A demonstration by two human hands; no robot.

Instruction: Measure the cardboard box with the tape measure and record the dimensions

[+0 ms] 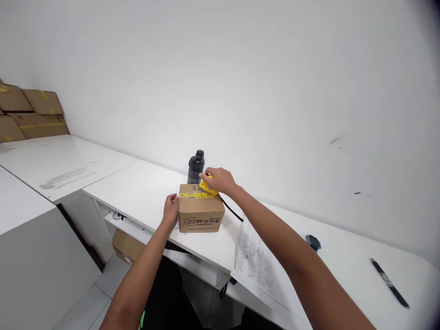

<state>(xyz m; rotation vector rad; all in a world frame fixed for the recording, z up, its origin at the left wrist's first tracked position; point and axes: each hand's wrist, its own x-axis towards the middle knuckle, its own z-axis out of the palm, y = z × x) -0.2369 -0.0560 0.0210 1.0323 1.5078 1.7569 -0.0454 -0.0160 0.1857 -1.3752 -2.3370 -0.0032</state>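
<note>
A small brown cardboard box (202, 222) with black printing stands on the white desk. Across its top runs the yellow blade of a tape measure (208, 187), whose yellow body is gripped in my right hand (222, 179) above the box's right side. A black strap trails from that body down to the right. My left hand (171, 210) is against the box's left side, fingers curled beside the blade's left end. Whether those fingers pinch the blade's tip is too small to make out. Just behind the box stands a dark bottle (195, 168).
A handwritten sheet (256, 261) lies right of the box, overhanging the desk's front edge. Farther right are a small dark blue object (313, 242) and a black pen (389, 282). Stacked cartons (44, 101) sit far left against the wall. Another carton (127, 245) is below the desk.
</note>
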